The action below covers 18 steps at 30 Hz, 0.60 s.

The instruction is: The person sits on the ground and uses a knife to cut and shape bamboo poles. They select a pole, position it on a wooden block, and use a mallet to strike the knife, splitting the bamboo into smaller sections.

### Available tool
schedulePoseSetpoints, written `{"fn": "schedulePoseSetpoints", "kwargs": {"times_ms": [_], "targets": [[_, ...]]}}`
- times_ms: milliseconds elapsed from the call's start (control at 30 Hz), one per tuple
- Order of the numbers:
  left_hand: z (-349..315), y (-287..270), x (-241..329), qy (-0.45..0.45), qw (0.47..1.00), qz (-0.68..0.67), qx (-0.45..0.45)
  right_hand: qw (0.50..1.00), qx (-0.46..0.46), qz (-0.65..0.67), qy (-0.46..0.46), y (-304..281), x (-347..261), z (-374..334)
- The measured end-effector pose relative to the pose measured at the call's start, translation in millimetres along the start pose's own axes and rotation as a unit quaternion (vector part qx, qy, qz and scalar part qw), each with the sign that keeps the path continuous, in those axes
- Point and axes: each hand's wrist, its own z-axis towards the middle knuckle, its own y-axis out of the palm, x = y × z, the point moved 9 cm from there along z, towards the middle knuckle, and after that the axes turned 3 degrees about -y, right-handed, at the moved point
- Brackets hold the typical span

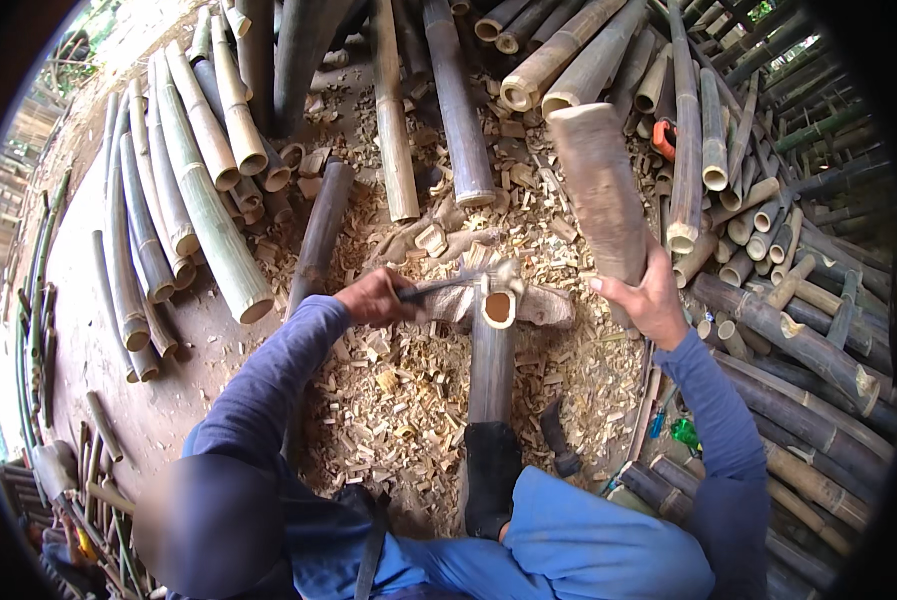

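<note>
My left hand (376, 297) is closed round the handle of a thin chisel (436, 287). The blade points right, to the top of a dark bamboo pole (492, 365) with a pale cut opening; a pale, blurred bit, perhaps a chip, shows at its tip. The bamboo's upper end rests on a rough wooden block (546, 306), and its lower end meets my foot in a black covering (491, 478). To the right, my right hand (653, 303) grips the lower part of a thick wooden mallet (600, 185), raised and blurred by motion, apart from the chisel.
Wood chips (398, 410) cover the ground around the block. Bamboo poles (203, 215) lie at the left, more poles (458, 110) reach in from the far side, and stacked bamboo (808, 350) fills the right. An orange object (664, 140) sits among the poles at the far right.
</note>
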Motion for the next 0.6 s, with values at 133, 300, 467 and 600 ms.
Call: {"fn": "schedulePoseSetpoints", "kwargs": {"times_ms": [133,300,467,600], "targets": [[-13,-33,22,0.083,0.984,0.088,0.132,0.978,-0.017,0.146,0.146,8,11,-33],[-34,-31,57,0.167,0.914,0.329,0.168,0.954,-0.018,0.218,0.206,38,3,-52],[-38,-34,49,0.074,0.891,0.412,0.176,0.973,-0.038,0.181,0.142,56,-3,-51],[-33,-31,40,0.071,0.874,0.434,0.204,0.984,-0.108,-0.036,0.137,87,8,-57]]}}
